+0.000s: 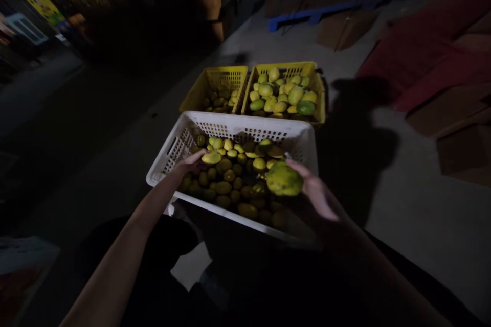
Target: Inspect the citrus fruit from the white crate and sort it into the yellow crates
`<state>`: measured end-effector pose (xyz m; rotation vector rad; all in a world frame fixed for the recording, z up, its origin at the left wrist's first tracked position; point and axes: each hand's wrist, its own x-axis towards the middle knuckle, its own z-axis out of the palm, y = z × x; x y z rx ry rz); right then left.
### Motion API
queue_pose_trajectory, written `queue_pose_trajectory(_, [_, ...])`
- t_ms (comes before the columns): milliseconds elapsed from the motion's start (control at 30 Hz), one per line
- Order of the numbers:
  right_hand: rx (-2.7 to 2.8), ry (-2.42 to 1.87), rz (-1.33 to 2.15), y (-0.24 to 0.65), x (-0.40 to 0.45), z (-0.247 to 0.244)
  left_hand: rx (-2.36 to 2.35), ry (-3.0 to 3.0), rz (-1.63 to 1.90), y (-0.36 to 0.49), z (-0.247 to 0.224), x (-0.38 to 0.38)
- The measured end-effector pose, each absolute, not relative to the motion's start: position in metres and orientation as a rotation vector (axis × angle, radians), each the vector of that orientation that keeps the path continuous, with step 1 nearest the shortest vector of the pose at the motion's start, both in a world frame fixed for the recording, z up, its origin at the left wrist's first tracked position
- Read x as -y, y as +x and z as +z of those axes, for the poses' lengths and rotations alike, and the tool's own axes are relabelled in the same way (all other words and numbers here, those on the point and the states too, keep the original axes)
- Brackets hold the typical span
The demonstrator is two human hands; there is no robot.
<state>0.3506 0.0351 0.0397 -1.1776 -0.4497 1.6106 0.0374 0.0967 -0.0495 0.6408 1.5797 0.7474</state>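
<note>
In front of me stands a white plastic crate (241, 121) with many yellow-green lemons (223, 187) spread over its bottom. Inside its left part, my left hand (193, 161) is closed on a yellow-green lemon (211, 157). A larger, bumpy greenish lemon (284, 179) is in my right hand (317, 191), raised over the crate's right side and closer to the camera. The fingers of that hand are partly hidden behind the fruit. Shadow darkens the near half of the crate.
Two yellow crates touch or nearly touch the white one's far side: the right crate (321, 93) is heaped with lemons, the left crate (194, 87) is less full. Cardboard boxes (466, 150) and red sheeting (418, 51) lie at right. A blue pallet (316, 14) stands behind.
</note>
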Motion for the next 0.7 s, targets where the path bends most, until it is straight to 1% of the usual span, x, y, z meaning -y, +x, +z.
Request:
queue_pose_trajectory(133, [0.455,-1.143,1.872,0.324,-0.041,0.063,-1.003,0.379,1.067,0.069,0.027,-0.08])
queue_pose_trajectory(233, [0.574,-1.022,1.874,0.306,-0.041,0.076,-0.779,0.276,1.181,0.09,0.074,-0.059])
queue_pose_trajectory(300, [0.694,-0.893,1.792,0.296,-0.039,0.081,-0.724,0.252,1.205,0.101,0.09,-0.047])
queue_pose_trajectory(433, [0.768,-0.728,1.702,0.286,-0.036,0.087,-0.715,0.162,1.289,0.116,0.089,-0.038])
queue_pose_trajectory(600, [0.809,-0.731,1.644,0.279,-0.042,0.083,-0.603,-0.119,1.417,0.132,0.078,-0.044])
queue_pose_trajectory(700, [0.704,-0.787,1.418,0.27,-0.05,0.075,-0.549,-0.064,1.417,0.144,0.082,-0.047])
